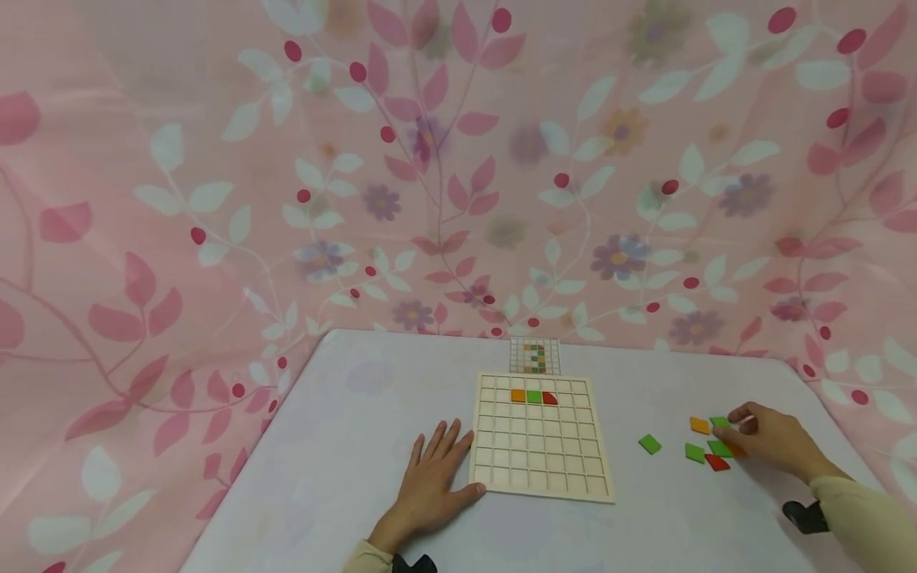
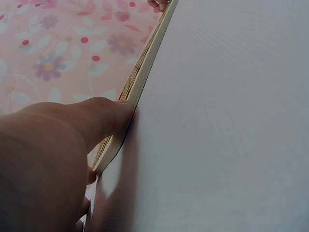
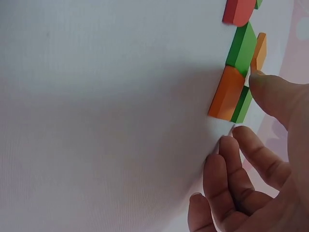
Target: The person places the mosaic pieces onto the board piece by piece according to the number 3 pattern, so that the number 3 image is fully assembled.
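Right of the board [image 1: 542,446] lie tiles [image 1: 695,453], likely light, stiff, best pinched by opposite edges. The right hand [image 1: 775,440], fingers parted, holds nothing beside them; the left hand [image 1: 432,485], spread, touches the board.

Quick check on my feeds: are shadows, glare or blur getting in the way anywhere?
Head view: fairly even light, no strong glare, pattern card small and soft. Left wrist view: dim, dark shadow on the table beside the left hand and board. Right wrist view: broad soft shadow on the table beside the orange tile, whose edges look clear.
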A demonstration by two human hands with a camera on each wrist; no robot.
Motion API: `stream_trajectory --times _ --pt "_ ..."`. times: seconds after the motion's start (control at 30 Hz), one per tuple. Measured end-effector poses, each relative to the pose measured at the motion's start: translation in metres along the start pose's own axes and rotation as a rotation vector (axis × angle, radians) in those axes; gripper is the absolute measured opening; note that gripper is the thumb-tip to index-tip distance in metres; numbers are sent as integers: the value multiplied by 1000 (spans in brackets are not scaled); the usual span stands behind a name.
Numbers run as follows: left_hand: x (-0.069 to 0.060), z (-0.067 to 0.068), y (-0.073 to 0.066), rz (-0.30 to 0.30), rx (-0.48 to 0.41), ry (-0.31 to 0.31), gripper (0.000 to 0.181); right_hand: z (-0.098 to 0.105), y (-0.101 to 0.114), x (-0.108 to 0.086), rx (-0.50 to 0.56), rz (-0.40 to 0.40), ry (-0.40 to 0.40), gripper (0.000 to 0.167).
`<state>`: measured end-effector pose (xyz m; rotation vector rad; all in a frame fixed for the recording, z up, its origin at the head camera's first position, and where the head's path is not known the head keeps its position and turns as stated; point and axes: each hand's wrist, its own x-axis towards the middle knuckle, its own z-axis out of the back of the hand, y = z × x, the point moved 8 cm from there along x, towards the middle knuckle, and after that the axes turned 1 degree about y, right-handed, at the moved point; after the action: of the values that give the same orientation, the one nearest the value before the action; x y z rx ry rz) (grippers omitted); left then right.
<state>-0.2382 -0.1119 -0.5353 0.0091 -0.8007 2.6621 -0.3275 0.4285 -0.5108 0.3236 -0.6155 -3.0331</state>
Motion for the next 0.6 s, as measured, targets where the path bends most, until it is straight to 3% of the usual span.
stream_trajectory --times 0.2,0.6 --pt "0 -2 1 7 5 16 83 -3 3 -2 -4 -3 -15 67" --pt "1 -3 4 6 27 12 83 -9 8 1 19 30 -56 49"
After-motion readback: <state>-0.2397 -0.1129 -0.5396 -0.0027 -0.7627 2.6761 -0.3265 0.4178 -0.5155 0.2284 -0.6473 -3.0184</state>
